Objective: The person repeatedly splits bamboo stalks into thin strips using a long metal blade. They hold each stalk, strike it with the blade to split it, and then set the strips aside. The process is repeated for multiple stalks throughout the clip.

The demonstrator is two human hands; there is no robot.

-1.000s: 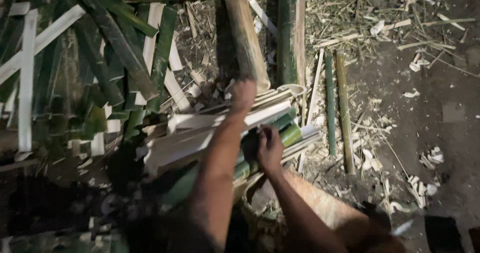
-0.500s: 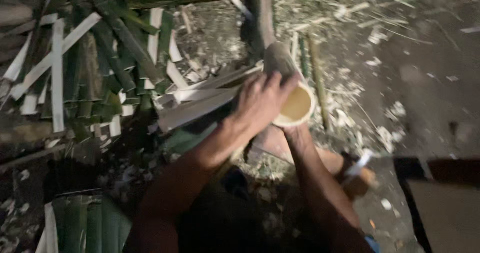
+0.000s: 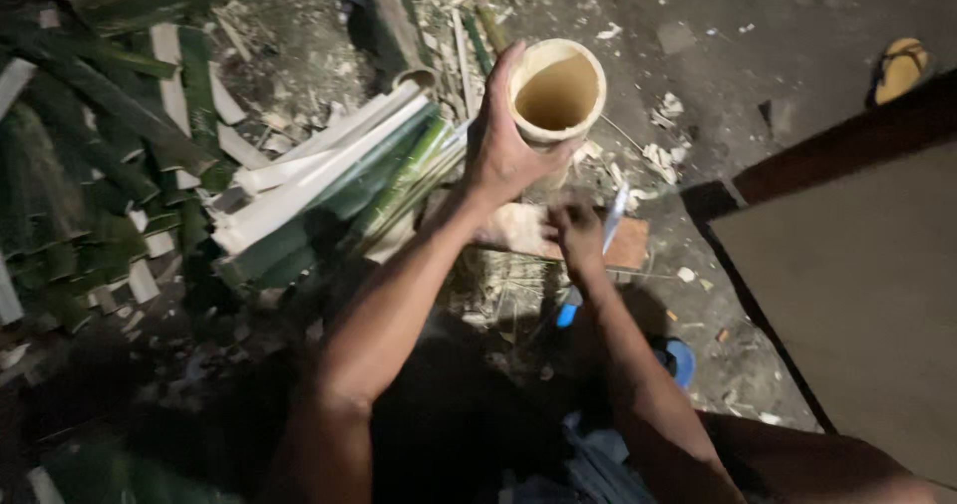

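Note:
My left hand grips a thick hollow bamboo section and holds it upright, its open pale end facing the camera. My right hand is lower, beside the base of the section, closed on the handle of a knife whose blade points up. Under both hands lies a short wooden block on the dirt ground.
A pile of split green and pale bamboo strips lies to the left, with more strips further left. Bamboo poles and shavings cover the ground above. A flat brown board is on the right, a sandal top right.
The left hand has stood the bamboo section upright and raised it toward the camera. The right hand has come down beside its base with the knife. The view shifted right.

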